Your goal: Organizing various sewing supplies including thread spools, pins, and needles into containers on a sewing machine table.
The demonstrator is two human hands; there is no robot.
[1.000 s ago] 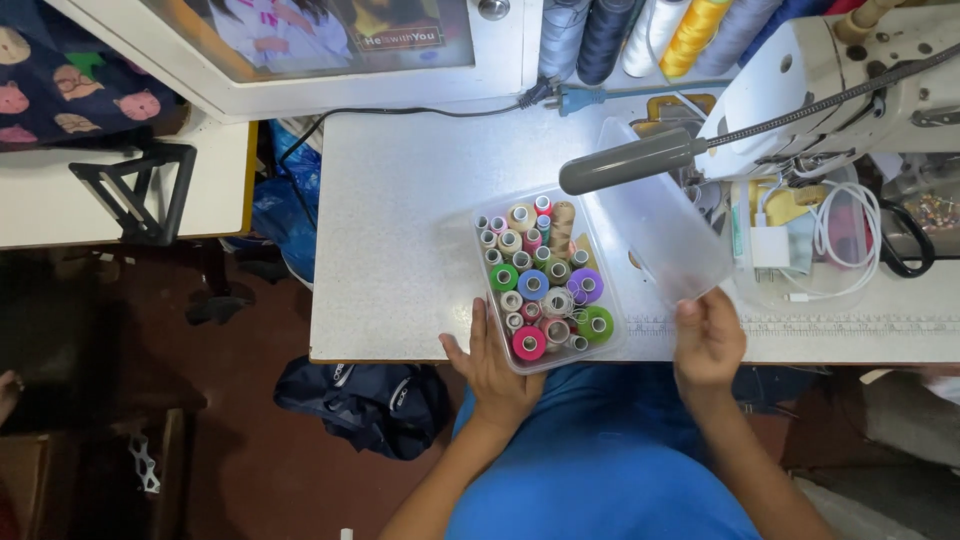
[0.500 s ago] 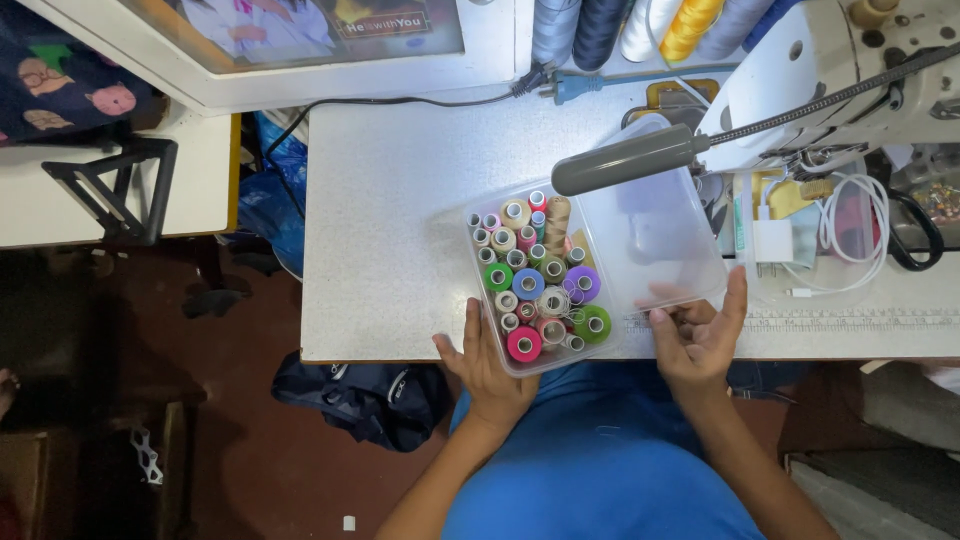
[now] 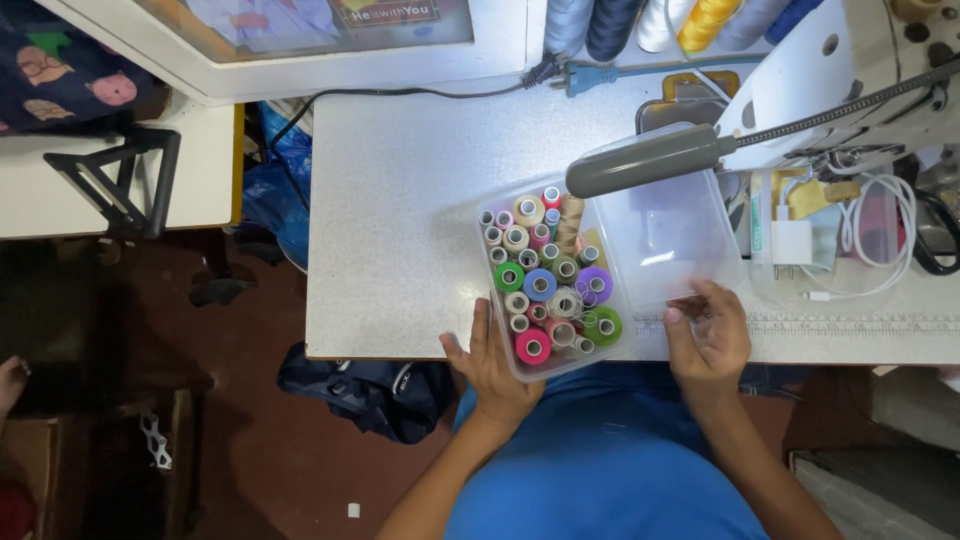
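A clear plastic box [image 3: 551,283] packed with upright spools of coloured thread [image 3: 541,284] stands near the front edge of the speckled white table [image 3: 400,200]. The left hand [image 3: 492,362] rests flat against the box's near left side, fingers [image 3: 478,322] spread and released. The right hand [image 3: 712,335] pinches the near edge of the clear lid [image 3: 665,235], which lies just beside the box on its right. A grey lamp head [image 3: 645,160] hangs above the lid, and a white cable [image 3: 880,240] lies further right.
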